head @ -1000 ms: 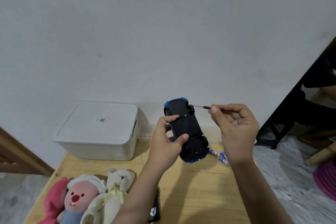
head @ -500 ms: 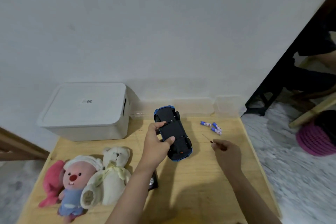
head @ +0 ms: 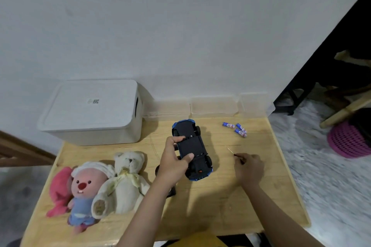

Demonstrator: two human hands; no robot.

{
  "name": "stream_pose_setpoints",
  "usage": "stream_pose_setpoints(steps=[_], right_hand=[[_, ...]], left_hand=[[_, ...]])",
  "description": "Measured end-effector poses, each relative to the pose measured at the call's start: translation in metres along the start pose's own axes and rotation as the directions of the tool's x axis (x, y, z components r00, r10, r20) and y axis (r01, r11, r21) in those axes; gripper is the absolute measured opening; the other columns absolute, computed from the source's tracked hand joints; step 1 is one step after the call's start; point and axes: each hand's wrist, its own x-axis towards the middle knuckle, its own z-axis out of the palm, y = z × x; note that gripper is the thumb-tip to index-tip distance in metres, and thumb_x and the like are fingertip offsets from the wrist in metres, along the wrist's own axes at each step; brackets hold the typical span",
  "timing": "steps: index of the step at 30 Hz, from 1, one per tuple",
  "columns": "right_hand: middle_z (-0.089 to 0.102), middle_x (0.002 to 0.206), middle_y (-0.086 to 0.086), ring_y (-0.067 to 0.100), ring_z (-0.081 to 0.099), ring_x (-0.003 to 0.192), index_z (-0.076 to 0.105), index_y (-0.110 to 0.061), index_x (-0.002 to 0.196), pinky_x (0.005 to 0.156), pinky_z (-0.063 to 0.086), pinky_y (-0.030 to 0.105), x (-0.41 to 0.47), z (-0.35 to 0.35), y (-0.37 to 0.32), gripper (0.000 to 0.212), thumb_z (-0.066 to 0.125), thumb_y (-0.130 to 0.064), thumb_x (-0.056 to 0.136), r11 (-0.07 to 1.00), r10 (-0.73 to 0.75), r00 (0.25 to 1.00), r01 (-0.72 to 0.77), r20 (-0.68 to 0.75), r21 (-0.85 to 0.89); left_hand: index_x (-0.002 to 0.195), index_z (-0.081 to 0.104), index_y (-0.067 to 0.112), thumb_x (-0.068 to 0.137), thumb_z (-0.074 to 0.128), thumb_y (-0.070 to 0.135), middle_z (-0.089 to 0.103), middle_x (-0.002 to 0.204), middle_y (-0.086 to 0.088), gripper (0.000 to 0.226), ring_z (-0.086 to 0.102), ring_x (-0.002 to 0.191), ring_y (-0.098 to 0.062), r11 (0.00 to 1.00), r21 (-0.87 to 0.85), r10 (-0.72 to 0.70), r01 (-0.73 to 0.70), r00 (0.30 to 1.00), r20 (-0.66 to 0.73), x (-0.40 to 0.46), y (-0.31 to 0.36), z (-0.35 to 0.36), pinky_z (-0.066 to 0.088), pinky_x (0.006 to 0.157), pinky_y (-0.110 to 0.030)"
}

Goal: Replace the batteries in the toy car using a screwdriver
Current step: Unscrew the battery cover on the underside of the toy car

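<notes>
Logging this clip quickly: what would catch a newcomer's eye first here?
The blue toy car, flipped belly-up mid-table in the left hand, stands out first. To its right, the right hand pinches a thin screwdriver, with three small batteries lying beyond near the wall. At the table's left sit two plush toys before a white lidded box.

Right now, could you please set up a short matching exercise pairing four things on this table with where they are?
Things:
1. toy car
2. screwdriver
3. batteries
4. storage box

Places:
A. far left corner, by the wall
B. loose near the far right edge
C. upside down in the left hand
D. pinched in the right hand

Pairs: 1-C, 2-D, 3-B, 4-A
</notes>
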Motion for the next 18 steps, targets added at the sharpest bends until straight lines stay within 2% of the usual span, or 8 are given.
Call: stream_pose_setpoints(steps=[2,4,7,10,12,14,16,18], right_hand=[[0.059,0.105,0.009,0.031,0.053,0.102,0.072,-0.021,0.100,0.085,0.046,0.039,-0.001,-0.002,-0.002,0.021,0.069,-0.023,0.080,0.999,0.027,0.999,-0.028,0.023,0.026],[0.059,0.108,0.010,0.028,0.055,0.101,0.069,-0.019,0.105,0.083,0.044,0.034,-0.004,-0.009,-0.011,0.025,0.070,-0.022,0.080,0.990,0.014,0.999,-0.020,0.047,0.136],[0.063,0.099,0.003,0.012,0.059,0.085,0.068,-0.022,0.100,0.071,0.044,0.022,-0.021,-0.027,-0.039,0.021,0.071,-0.015,0.081,0.909,-0.153,0.987,0.123,0.045,0.398],[0.066,0.086,-0.005,0.005,0.060,0.079,0.070,-0.026,0.093,0.068,0.046,0.018,-0.045,-0.044,-0.070,0.023,0.070,-0.007,0.080,0.793,-0.365,0.931,0.308,0.006,0.526],[0.066,0.086,-0.007,0.006,0.061,0.080,0.070,-0.029,0.095,0.069,0.044,0.013,-0.052,-0.051,-0.083,0.026,0.071,-0.008,0.079,0.745,-0.472,0.881,0.380,0.031,0.548],[0.064,0.090,-0.010,0.003,0.059,0.084,0.068,-0.031,0.103,0.071,0.041,0.007,-0.053,-0.052,-0.092,0.030,0.073,-0.013,0.079,0.743,-0.558,0.821,0.430,0.120,0.513],[0.061,0.095,-0.011,-0.003,0.056,0.089,0.066,-0.030,0.112,0.074,0.038,0.002,-0.051,-0.051,-0.096,0.034,0.073,-0.020,0.080,0.761,-0.602,0.766,0.467,0.223,0.450],[0.058,0.096,-0.009,-0.005,0.054,0.090,0.065,-0.030,0.112,0.073,0.036,0.001,-0.050,-0.050,-0.098,0.033,0.072,-0.023,0.081,0.777,-0.602,0.755,0.477,0.261,0.412]], left_hand=[[0.109,0.042,0.032,0.089,0.059,-0.001,0.050,0.117,-0.003,0.042,0.061,0.094,-0.011,1.000,-0.003,0.017,-0.017,0.999,0.029,0.000,0.000,-0.001,0.060,0.069,-0.032],[0.108,0.042,0.032,0.089,0.058,-0.001,0.049,0.117,-0.002,0.041,0.060,0.095,-0.012,0.999,0.001,0.032,-0.032,0.998,0.051,0.000,0.000,-0.001,0.060,0.068,-0.033],[0.109,0.044,0.033,0.090,0.057,-0.002,0.049,0.117,-0.003,0.042,0.061,0.096,-0.016,0.999,0.004,0.034,-0.035,0.996,0.078,0.001,-0.001,-0.001,0.061,0.068,-0.035],[0.109,0.046,0.033,0.089,0.057,-0.003,0.050,0.118,-0.003,0.043,0.062,0.096,-0.019,0.999,0.021,0.044,-0.047,0.995,0.092,0.003,-0.002,-0.001,0.060,0.071,-0.036],[0.109,0.047,0.033,0.089,0.057,-0.004,0.052,0.117,-0.003,0.044,0.064,0.093,-0.019,0.998,0.017,0.062,-0.064,0.993,0.103,0.004,-0.002,0.000,0.060,0.072,-0.036],[0.110,0.048,0.032,0.088,0.057,-0.005,0.053,0.116,-0.002,0.044,0.064,0.092,-0.016,0.997,0.016,0.079,-0.082,0.990,0.117,0.004,-0.002,0.000,0.060,0.074,-0.035],[0.112,0.049,0.031,0.089,0.057,-0.005,0.055,0.115,-0.001,0.044,0.066,0.088,-0.013,0.996,0.011,0.087,-0.089,0.988,0.128,0.005,-0.002,0.000,0.060,0.073,-0.034],[0.114,0.050,0.031,0.089,0.057,-0.005,0.056,0.114,0.000,0.044,0.068,0.084,-0.011,0.995,-0.002,0.100,-0.100,0.986,0.136,0.005,-0.002,-0.002,0.059,0.071,-0.032]])
